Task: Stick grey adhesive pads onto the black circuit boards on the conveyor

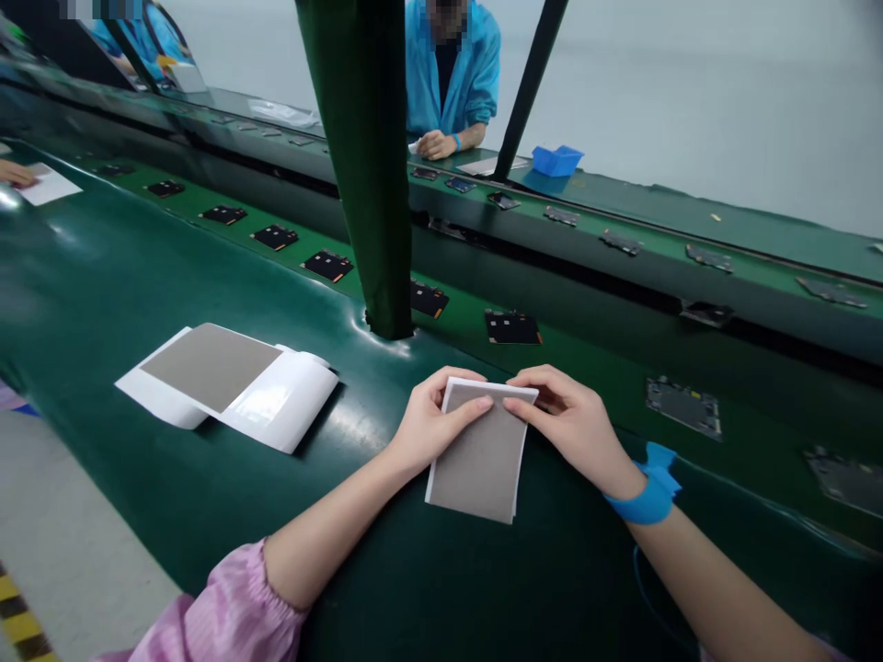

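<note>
Between both hands I hold a stack of grey sheets with white edges [477, 460], tilted over the green bench. My left hand [440, 418] grips its upper left, thumb lying on the grey face and fingers behind. At the upper right corner, my right hand [562, 414] pinches it the same way, its fingers partly hidden behind the sheets. A blue wrist strap [645, 499] circles my right wrist. To the left lies another grey sheet [213, 366] on curled white backing paper [286, 405].
A green post [369, 165] rises from the bench just beyond my hands. Dark circuit boards [512, 326] line the green strip behind it. Across the line, a person in blue [452, 83] works near a blue bin [556, 160]. Another person's hand [17, 174] touches a sheet at far left.
</note>
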Tool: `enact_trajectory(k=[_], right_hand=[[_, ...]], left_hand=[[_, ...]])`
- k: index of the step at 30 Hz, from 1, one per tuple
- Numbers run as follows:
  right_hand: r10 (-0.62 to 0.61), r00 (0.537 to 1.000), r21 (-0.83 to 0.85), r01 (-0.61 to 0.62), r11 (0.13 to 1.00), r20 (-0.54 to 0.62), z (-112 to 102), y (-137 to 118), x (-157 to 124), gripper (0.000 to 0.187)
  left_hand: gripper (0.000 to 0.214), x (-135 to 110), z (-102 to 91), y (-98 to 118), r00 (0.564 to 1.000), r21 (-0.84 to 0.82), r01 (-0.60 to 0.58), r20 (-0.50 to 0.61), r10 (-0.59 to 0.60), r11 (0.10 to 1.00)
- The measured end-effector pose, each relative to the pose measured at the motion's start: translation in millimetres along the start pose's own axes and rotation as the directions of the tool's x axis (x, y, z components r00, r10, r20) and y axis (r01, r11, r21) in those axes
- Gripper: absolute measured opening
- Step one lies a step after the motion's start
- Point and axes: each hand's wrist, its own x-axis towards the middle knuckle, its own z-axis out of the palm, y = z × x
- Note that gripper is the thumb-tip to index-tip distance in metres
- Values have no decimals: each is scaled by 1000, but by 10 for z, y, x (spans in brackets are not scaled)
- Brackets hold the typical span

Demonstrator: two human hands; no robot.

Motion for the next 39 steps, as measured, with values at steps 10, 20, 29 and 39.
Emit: enact_trajectory(k=[10,20,29,39], right_hand=[[-77,997,-106,76,991,-6,-47,-24,-24,26],[-107,994,-130,110,985,29,-96,-71,-25,22],[-180,983,-141,182,973,25,-91,-95,-37,16],[-271,962,-173,272,947,30,-56,-113,-73,11]], left_hand=[[22,-13,15,24,999,6,25,-33,-25,1000],[21,-27,-9,53,999,-32,-17,-29,16,999],[18,-39,-4,26,994,-18,-88,-72,87,996],[17,-76,50,58,999,-61,29,-36,-31,998]])
